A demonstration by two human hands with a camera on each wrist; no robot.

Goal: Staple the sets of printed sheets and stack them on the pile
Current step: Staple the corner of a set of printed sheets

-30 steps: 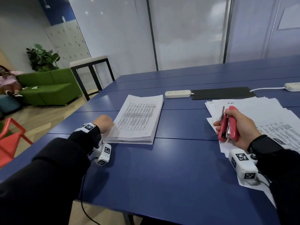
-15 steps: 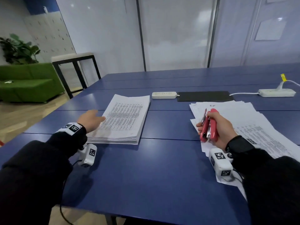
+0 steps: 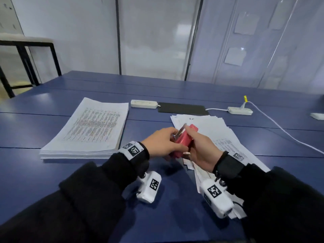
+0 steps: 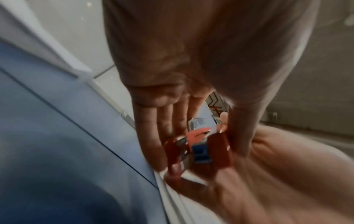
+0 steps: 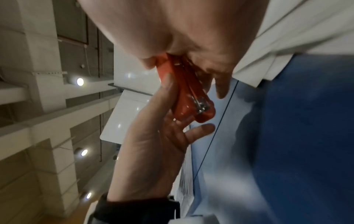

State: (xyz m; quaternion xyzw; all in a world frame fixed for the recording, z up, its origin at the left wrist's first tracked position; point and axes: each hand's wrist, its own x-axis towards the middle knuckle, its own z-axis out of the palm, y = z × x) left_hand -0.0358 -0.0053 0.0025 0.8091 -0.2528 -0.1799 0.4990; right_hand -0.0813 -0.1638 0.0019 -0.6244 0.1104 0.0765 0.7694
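A red stapler [image 3: 184, 142] is held above the blue table [image 3: 87, 181] at the middle, its metal part [image 3: 180, 132] sticking up beside the red top. My right hand [image 3: 199, 146] grips it from the right. My left hand [image 3: 164, 143] holds it from the left. In the left wrist view the stapler [image 4: 199, 149] sits between the fingers [image 4: 159, 128] and the thumb. In the right wrist view the stapler [image 5: 191, 94] points away from the palm. A neat pile of printed sheets [image 3: 91, 128] lies at the left. Loose printed sheets [image 3: 222, 135] are fanned out at the right, under my right wrist.
Two white power strips [image 3: 144, 104] [image 3: 240, 110] and a black pad [image 3: 183, 108] lie behind the papers. A white cable [image 3: 280, 130] runs off to the right. A black-framed side table [image 3: 26, 48] stands beyond the table's far left corner.
My left hand has left the edge of the neat pile, moved right and taken hold of the stapler. My right hand brought the stapler towards the middle. The head view swung right.
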